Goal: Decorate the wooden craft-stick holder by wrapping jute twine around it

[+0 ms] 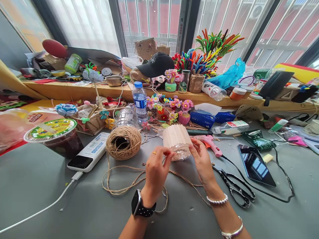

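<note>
At frame centre the right hand (203, 159) steadies the stick-clad jar (177, 141) while the left hand (157, 171) seemingly pinches twine (129, 181); keeping it taut should help it wrap neatly.

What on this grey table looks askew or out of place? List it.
Loose brown jute twine sprawls in tangled loops off its ball, running under the left hand and right hand. A clear plastic bottle lies on its side. Black scissors lie across the black cord.
</note>
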The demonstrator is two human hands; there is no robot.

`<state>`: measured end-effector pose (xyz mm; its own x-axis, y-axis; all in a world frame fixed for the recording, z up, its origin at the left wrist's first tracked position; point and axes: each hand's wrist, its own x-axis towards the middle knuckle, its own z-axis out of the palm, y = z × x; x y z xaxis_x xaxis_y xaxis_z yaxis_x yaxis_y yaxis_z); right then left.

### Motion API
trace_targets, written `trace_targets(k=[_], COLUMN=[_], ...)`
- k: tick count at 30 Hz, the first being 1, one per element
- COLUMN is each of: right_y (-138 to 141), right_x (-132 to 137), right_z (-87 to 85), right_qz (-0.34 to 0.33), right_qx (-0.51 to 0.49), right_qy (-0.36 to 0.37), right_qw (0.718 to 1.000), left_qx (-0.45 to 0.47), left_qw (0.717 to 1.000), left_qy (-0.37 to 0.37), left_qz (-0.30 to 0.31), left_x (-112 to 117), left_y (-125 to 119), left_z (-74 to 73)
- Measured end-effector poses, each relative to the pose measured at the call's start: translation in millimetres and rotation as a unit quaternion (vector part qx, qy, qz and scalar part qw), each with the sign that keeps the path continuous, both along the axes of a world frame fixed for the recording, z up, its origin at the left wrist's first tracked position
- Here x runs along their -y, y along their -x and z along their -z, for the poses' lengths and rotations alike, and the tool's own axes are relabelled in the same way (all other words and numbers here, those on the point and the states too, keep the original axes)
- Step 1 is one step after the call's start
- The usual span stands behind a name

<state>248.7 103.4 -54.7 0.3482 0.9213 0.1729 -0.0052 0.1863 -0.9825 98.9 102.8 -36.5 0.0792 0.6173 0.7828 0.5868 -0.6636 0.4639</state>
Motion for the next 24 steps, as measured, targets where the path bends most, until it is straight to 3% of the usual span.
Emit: trace_targets(k=[6, 12, 18, 24], right_y=[0, 1, 3, -4], right_x=[0, -3, -5, -1], right_z=[1.9, -1.2, -5.1, -7.1], right_qz=[-0.002, -0.011, 0.028, 0.046], right_qx=[0.010, 0.045, 0.090, 0.105], right_qy=[0.000, -0.019, -0.028, -0.027], right_qw=[1.000, 0.999, 0.995, 0.993], left_qx=[0.083, 0.204, 0.197, 0.183], left_qw=[0.994, 0.960, 0.955, 0.944], left_qy=[0.071, 0.174, 0.186, 0.227], left_qz=[-0.004, 0.076, 0.118, 0.154], left_x=[1, -8, -13, -17], left_y=[14, 15, 6, -9], left_z=[-10.9, -22.8, -34.6, -29.2])
